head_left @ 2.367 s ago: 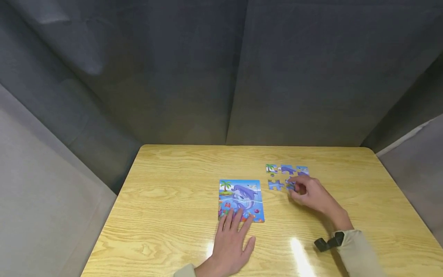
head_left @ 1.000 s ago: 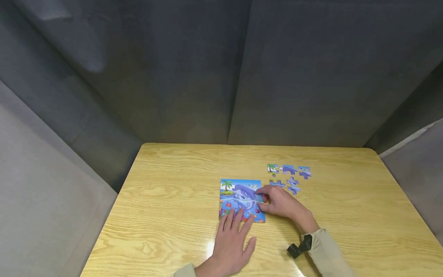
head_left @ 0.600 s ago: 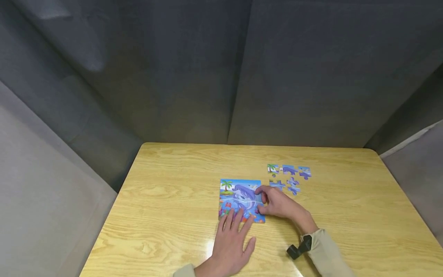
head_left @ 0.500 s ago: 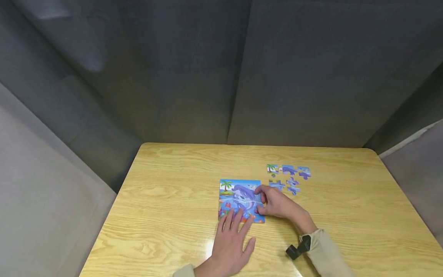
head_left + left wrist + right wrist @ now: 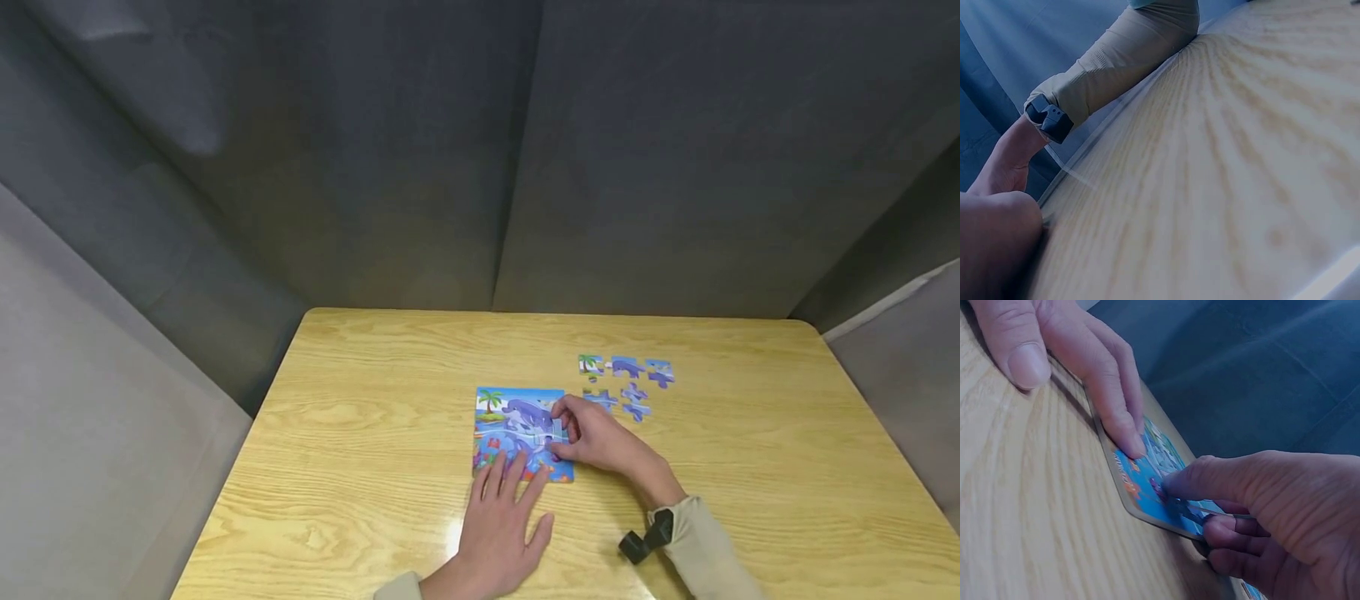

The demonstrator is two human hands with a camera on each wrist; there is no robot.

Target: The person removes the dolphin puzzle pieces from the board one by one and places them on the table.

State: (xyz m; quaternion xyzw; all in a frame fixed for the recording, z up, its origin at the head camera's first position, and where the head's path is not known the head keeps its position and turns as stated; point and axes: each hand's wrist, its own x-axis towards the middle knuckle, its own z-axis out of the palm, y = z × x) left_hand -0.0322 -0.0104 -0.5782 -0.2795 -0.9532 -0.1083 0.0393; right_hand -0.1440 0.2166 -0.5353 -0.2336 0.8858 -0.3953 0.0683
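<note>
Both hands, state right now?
Left hand: open, fingers on the puzzle board.
Right hand: closed, pinching a puzzle piece at the board.

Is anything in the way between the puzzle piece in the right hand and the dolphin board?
Nothing visible is: the right hand holds the piece over the right side of the board. The left hand rests on the near edge, apart from the piece.

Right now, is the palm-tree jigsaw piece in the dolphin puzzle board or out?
Out: the palm-tree jigsaw piece lies on the table, apart from the dolphin puzzle board.
</note>
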